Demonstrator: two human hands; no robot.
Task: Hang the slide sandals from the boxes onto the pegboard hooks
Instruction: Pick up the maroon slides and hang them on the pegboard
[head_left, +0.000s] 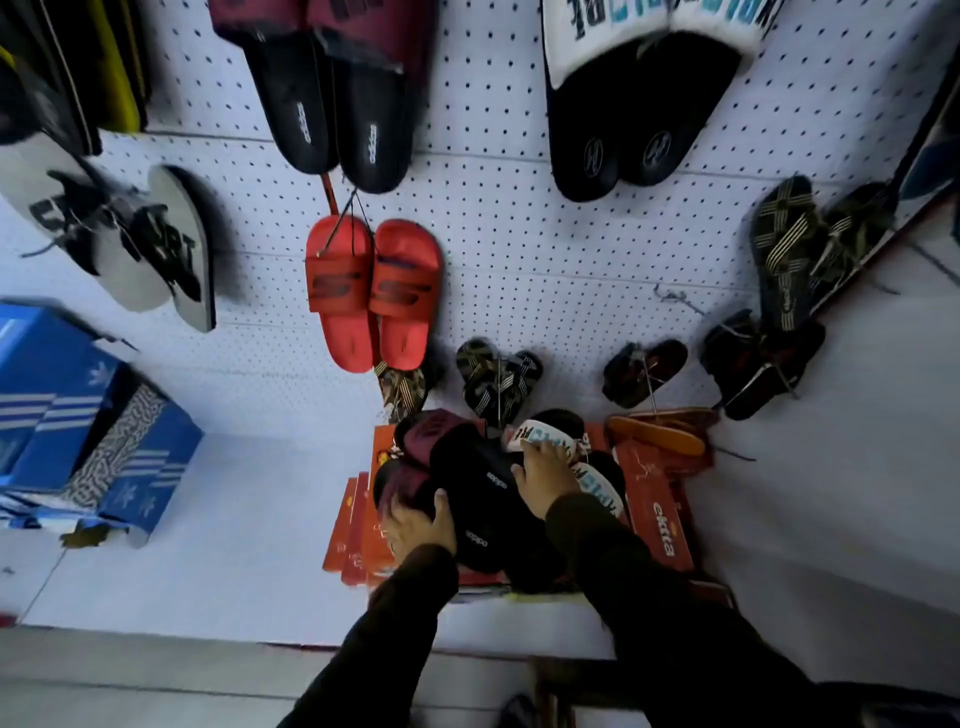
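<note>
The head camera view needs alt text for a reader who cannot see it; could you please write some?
Two dark-sleeved hands, left hand and right hand, reach into black and maroon slide sandals piled on orange shoeboxes. Above, a white pegboard holds a red pair of slides among other hung pairs.

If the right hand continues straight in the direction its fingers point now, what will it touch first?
The right hand already rests on the white slide sandal with turquoise lettering, so that comes first. Beyond it probably lie the flat orange sandals on the red cardboard boxes, though depth is unclear.
</note>
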